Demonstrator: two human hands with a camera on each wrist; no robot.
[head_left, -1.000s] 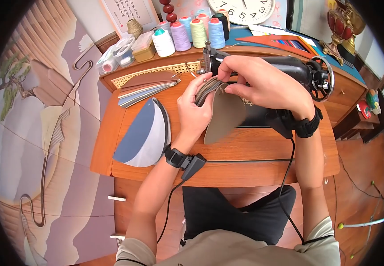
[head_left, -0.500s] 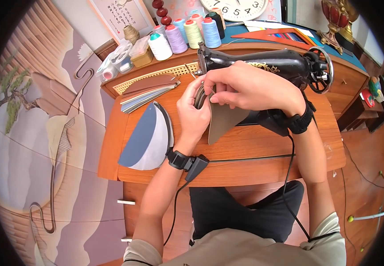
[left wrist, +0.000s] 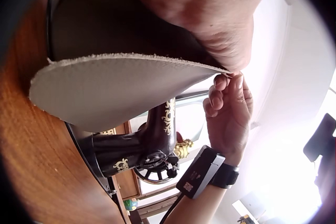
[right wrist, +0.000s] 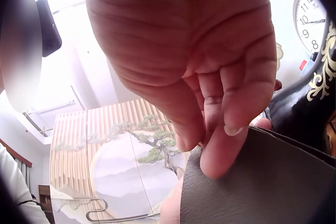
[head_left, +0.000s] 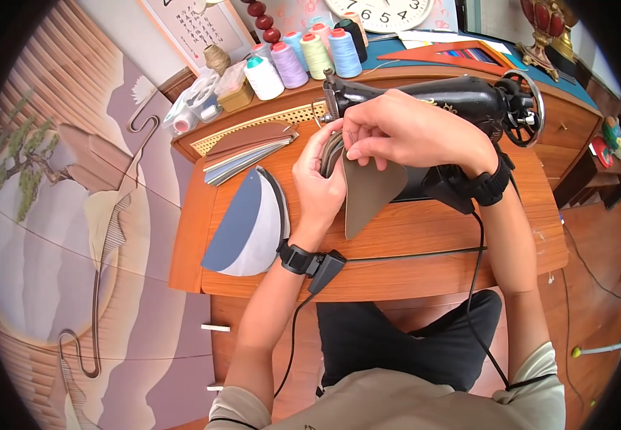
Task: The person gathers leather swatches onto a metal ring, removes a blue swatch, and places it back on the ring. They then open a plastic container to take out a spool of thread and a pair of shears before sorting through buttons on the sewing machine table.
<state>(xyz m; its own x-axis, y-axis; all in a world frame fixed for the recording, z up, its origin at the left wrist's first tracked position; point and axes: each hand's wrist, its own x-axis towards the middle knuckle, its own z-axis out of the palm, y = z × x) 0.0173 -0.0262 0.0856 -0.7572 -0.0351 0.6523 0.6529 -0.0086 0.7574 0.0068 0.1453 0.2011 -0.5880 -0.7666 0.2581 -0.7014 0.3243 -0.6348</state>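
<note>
Brown-grey leather-like pieces [head_left: 369, 193] hang between the two hands in front of the sewing machine. The left hand [head_left: 319, 183] grips their folded stack between thumb and fingers. At the top corner of the pieces, the right hand [head_left: 414, 136] has its thumb and fingertips pinched together. In the left wrist view, the right hand [left wrist: 228, 113] meets the tip of a piece [left wrist: 115, 90] with a rough pale edge. The right wrist view shows the right hand's fingers [right wrist: 215, 155] against the corner of the dark sheet [right wrist: 257, 187]; whether they hold something small there I cannot tell.
A black sewing machine [head_left: 454, 97] stands behind the hands. Left on the table [head_left: 396, 269] lie a blue and white half-round stack [head_left: 242, 229] and a fan of coloured pieces [head_left: 249, 150]. Thread spools [head_left: 289, 66] line the back shelf. Cables run from both wrists.
The right hand has moved from above the pieces down to their top corner, its fingers drawn closer together. The left hand keeps its grip. The head view has shifted slightly.
</note>
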